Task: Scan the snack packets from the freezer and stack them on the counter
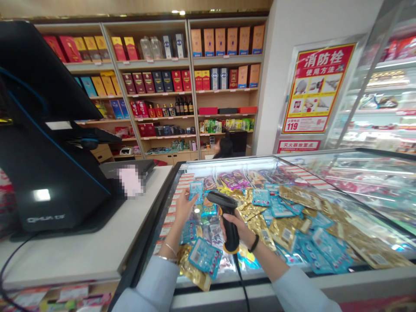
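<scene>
My right hand [234,225] is wrapped round the grip of a black barcode scanner [231,234], its head tilted toward the left. In my left hand [184,203] is a small blue packet [196,190], held between thumb and fingers just left of the scanner head. Below both hands, blue packets [205,256] and gold packets [260,227] lie heaped on the glass top of a freezer [177,167]. From the scanner a cable [240,277] runs down over the front edge.
A black checkout terminal [48,173] stands on the white counter [143,203] to the left. Behind, shelves [156,65] hold boxes and bottles. A person [224,147] is partly visible beyond the freezer. On the right wall hangs a red poster [320,89], beside a glass-fronted cooler [383,104].
</scene>
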Demonstrator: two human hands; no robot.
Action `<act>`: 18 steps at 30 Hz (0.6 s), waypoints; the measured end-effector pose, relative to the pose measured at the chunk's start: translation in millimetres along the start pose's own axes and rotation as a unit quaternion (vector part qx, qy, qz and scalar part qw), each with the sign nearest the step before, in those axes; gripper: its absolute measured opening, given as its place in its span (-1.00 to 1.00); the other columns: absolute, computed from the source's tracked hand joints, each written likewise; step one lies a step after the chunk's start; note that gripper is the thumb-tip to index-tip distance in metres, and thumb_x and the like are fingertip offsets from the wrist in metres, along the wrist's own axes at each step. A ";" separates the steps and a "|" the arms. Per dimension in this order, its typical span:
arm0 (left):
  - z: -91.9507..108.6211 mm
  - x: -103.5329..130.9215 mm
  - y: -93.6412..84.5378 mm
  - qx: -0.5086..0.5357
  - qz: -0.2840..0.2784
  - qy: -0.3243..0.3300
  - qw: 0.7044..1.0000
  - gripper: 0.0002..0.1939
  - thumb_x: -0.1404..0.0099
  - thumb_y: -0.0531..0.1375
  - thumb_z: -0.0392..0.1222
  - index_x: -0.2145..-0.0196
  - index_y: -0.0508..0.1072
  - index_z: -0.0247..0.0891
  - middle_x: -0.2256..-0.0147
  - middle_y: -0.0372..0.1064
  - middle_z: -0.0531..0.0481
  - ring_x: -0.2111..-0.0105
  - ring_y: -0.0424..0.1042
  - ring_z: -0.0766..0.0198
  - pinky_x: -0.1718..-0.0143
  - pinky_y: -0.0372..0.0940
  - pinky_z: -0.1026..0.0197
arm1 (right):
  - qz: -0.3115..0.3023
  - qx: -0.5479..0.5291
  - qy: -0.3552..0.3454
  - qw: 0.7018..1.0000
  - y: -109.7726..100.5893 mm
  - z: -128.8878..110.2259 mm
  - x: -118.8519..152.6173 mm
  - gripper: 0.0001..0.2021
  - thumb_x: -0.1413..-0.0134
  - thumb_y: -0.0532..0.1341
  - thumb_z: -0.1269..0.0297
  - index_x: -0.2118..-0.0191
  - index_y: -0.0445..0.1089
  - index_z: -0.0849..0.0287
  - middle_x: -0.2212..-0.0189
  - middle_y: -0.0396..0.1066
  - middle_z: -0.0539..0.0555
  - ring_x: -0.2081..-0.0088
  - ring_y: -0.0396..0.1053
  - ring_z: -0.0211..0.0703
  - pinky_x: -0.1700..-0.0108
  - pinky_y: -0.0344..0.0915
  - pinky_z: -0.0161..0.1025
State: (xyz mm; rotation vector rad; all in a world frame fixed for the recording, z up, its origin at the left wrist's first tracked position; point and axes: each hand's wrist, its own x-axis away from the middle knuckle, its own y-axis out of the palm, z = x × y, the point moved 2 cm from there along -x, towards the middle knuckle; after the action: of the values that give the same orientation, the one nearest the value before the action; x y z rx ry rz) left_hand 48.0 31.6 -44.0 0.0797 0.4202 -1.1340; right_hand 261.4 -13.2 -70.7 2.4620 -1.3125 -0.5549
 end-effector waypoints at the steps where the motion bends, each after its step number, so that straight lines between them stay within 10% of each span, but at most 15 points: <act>1: 0.3 -0.8 -0.8 -0.003 0.002 0.004 1.000 -0.59 -0.02 0.33 0.09 0.27 0.40 -0.20 0.33 0.55 -0.03 0.34 0.53 0.14 0.36 0.38 0.19 | -0.004 0.000 -0.001 1.000 -0.1 -0.1 -0.1 -0.57 0.01 0.36 -0.06 0.21 0.24 0.11 0.67 0.40 -0.12 0.74 0.33 -0.26 0.71 0.24 -0.37; 18: -18.4 -10.4 0.3 -0.023 -0.008 0.016 1.000 -0.60 0.01 0.32 0.12 0.33 0.38 -0.19 0.35 0.54 -0.05 0.31 0.54 0.09 0.26 0.38 0.13 | 0.021 0.015 0.016 1.000 -4.3 6.4 -4.8 -0.53 0.06 0.35 -0.11 0.26 0.14 0.06 0.67 0.39 -0.15 0.74 0.32 -0.24 0.70 0.21 -0.35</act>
State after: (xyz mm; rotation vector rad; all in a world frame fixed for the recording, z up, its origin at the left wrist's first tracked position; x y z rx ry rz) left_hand 39.3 45.7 -57.2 0.0548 0.4760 -1.1402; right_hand 259.1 -7.3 -77.3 2.4495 -1.3670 -0.4879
